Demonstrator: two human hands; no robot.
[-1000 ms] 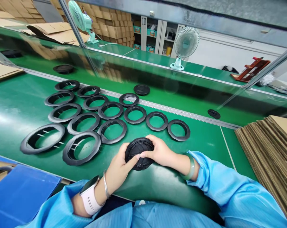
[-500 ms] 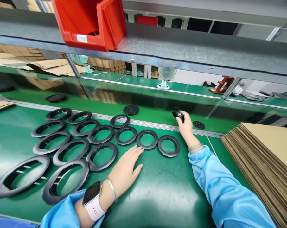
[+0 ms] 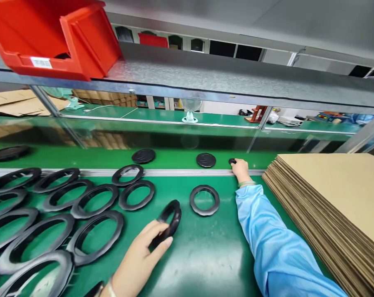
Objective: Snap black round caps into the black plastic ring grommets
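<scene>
My left hand (image 3: 140, 258) is closed on a black plastic ring (image 3: 171, 220) and lifts it tilted off the green table (image 3: 211, 255). One more black ring (image 3: 204, 200) lies flat just to its right. My right hand (image 3: 242, 169) reaches far forward over the metal rail, fingers curled onto a small black cap (image 3: 232, 161) on the green belt (image 3: 174, 156). A black round disc (image 3: 206, 160) lies on the belt just left of that hand, and another disc (image 3: 143, 156) lies further left.
Several black rings (image 3: 81, 202) lie in rows on the table's left half. A thick stack of cardboard sheets (image 3: 329, 194) fills the right side. A red bin (image 3: 50, 37) sits on the grey shelf (image 3: 205, 74) overhead. A third dark disc (image 3: 8, 152) lies on the belt's far left.
My right hand carried the assembled black disc out to the belt and now rests on a small cap there. My left hand went from lying flat to lifting a ring. The view tilted up.
</scene>
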